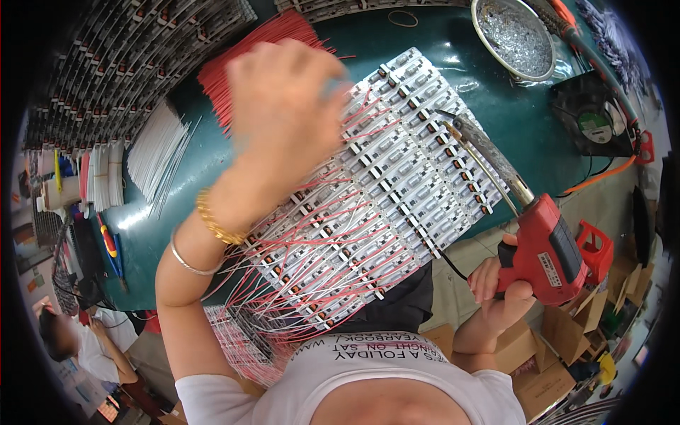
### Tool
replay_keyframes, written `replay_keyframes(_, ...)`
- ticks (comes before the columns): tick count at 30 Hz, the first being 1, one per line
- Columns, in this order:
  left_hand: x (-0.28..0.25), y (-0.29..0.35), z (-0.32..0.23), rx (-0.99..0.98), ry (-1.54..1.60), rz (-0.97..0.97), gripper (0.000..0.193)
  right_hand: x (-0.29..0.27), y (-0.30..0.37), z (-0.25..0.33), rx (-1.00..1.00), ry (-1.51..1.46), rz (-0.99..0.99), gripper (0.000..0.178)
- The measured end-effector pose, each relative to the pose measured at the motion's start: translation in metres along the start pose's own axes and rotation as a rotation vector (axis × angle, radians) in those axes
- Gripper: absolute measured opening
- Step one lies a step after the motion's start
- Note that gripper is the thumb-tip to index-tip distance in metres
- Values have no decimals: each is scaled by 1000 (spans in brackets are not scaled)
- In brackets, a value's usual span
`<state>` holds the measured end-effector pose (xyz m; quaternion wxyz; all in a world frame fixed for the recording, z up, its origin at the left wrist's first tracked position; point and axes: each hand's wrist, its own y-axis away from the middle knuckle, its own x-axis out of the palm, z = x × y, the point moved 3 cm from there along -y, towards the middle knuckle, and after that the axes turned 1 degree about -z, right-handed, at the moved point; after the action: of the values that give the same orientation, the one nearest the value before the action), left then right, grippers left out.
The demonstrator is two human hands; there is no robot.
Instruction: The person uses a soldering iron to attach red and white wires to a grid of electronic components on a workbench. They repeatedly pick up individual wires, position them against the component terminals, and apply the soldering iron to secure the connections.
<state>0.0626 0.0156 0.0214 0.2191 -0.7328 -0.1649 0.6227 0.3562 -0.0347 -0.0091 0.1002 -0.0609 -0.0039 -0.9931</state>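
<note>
My right hand (pixel 504 294) is wrapped around the handle of a red and black soldering gun (pixel 542 248). Its long metal tip reaches over the right side of a panel of small boards (pixel 400 191), lying tilted across the table edge and above my lap. Red and white wires (pixel 304 248) run from the panel's left and lower rows and hang loose toward my body. Blurred by motion, my left hand (pixel 283 95) is raised over the panel's upper left, beside a pile of red wires (pixel 244 53). Whether its fingers hold anything is unclear.
White wires (pixel 156 145) lie left of the red pile on the green table (pixel 432 32). Stacked board panels (pixel 106 71) fill the far left. A round metal dish (pixel 513 39) and a black fan (pixel 595 117) are at right. Cardboard boxes (pixel 538 382) stand below; another person (pixel 99 347) sits lower left.
</note>
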Motion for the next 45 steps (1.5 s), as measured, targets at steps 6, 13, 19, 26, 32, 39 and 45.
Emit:
replay_keyframes(6, 14, 8, 78, -26, -303, 47, 10, -4, 2, -2, 34, -168, 53, 79)
replay_keyframes(13, 5, 8, 66, -16, -244, -5, 9, -14, 7, 0, 100, -411, 97, 75)
replay_keyframes(19, -21, 9, 23, -249, 406, 9, 7, -17, 8, -3, 139, -431, 70, 74)
replay_keyframes(26, -9, 27, -34, -255, 407, 265, 13, -13, 17, -3, 91, -173, 26, 82)
replay_keyframes(32, 0, 30, -35, -309, 486, 311, 14, -7, 17, -4, 102, 13, -17, 86)
replay_keyframes(39, -1, 35, -32, -344, 529, 322, 14, 3, 7, -4, 111, 50, 11, 78)
replay_keyframes(45, -1, 35, -32, -326, 509, 303, 14, 4, 10, -6, 105, 96, -27, 73)
